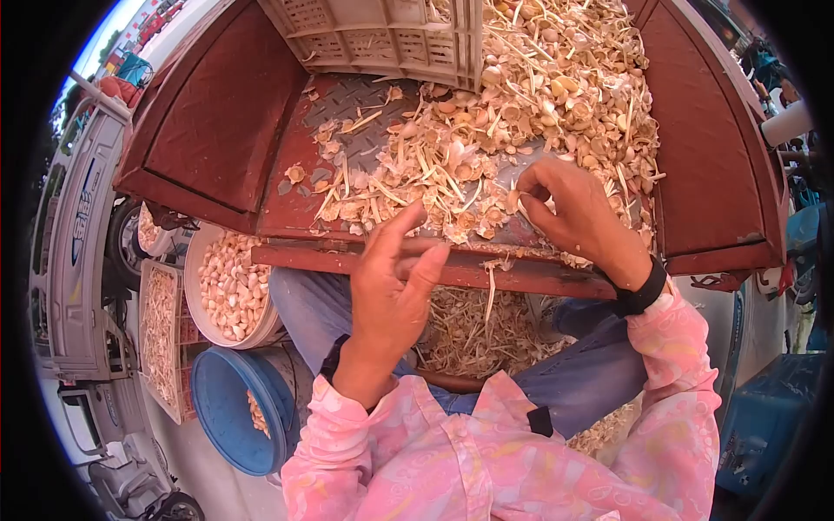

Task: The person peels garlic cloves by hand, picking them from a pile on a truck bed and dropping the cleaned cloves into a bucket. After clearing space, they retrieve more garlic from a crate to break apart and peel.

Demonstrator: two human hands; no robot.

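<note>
Garlic cloves, loose skins and stalks lie in a pile [573,113] on the red metal bed [330,113]. My left hand [391,295] is raised over the bed's front edge, fingers apart, with nothing in it. Close above the near part of the pile is my right hand [578,208]; its thumb and forefinger are curled together at a small pale piece, too small to name. Skins and stalks lie around both hands.
A pale plastic crate [382,43] stands at the bed's far side. At left are a white bucket of cloves [198,286], a blue bucket [217,408] with a few cloves and a crate [165,339] of scraps. Skins litter the ground between my legs. A grey vehicle [78,260] stands beyond.
</note>
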